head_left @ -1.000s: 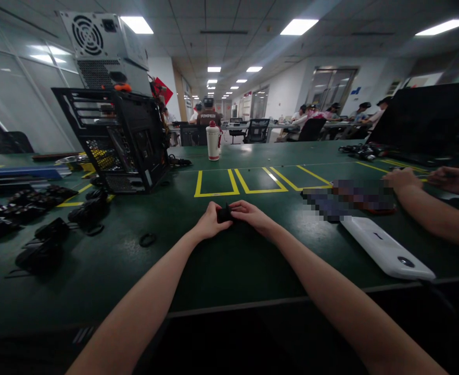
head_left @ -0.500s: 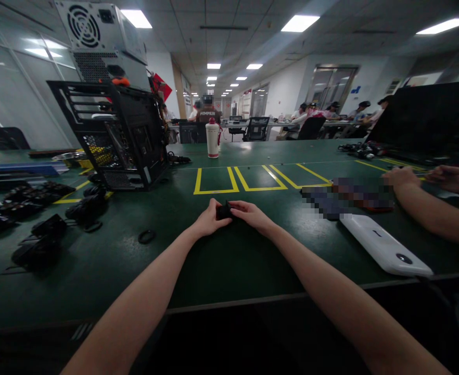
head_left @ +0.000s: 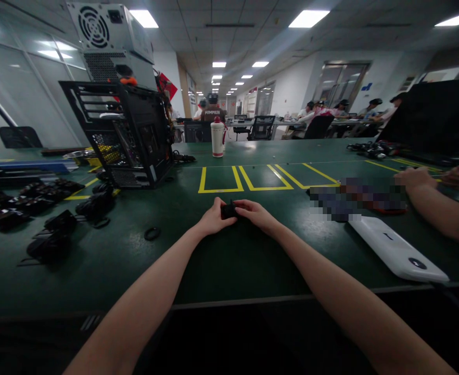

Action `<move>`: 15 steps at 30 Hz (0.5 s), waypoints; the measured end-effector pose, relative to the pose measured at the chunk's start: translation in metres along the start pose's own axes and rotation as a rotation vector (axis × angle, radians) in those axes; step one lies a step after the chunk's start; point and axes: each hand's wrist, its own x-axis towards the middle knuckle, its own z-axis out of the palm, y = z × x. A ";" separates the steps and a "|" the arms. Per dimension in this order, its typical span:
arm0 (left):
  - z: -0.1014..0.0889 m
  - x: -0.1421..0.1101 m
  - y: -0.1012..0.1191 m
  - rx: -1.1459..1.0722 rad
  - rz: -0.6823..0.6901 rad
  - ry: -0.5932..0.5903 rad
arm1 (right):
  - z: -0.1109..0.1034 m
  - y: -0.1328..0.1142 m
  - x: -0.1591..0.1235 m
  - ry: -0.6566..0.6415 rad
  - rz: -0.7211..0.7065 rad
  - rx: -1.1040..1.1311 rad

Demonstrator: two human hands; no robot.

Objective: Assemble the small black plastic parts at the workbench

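Note:
Between my hands is a small black object [head_left: 228, 210] with a short piece sticking up from its top; its exact kind I cannot make out. My left hand [head_left: 214, 219] grips it from the left, thumb in front and fingers behind. From the other side my right hand [head_left: 257, 214] closes on its right end with thumb and fingertips. Both hands are low over the green table [head_left: 229, 271], just in front of the yellow taped outlines [head_left: 219, 190]. A black ring [head_left: 152, 233] lies on the table to the left of my left forearm.
At left stand a black computer case [head_left: 136, 135] with power supplies [head_left: 104, 31] on top and several black cable bundles [head_left: 50, 245]. A white bottle [head_left: 217, 138] stands behind. On the right lie a white device [head_left: 393, 247] and another person's hands [head_left: 417, 179].
The view has turned slightly left, so everything sits a little farther right in the picture. Both hands keep their hold on the small black object.

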 end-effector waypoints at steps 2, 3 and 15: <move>0.001 -0.001 0.002 0.024 -0.010 0.021 | 0.000 -0.002 -0.001 -0.012 -0.003 0.009; 0.001 -0.001 0.002 0.033 -0.011 0.030 | 0.001 -0.004 -0.002 -0.013 -0.003 0.017; 0.000 -0.001 0.001 0.036 0.051 0.030 | 0.003 -0.006 -0.003 -0.018 -0.025 0.006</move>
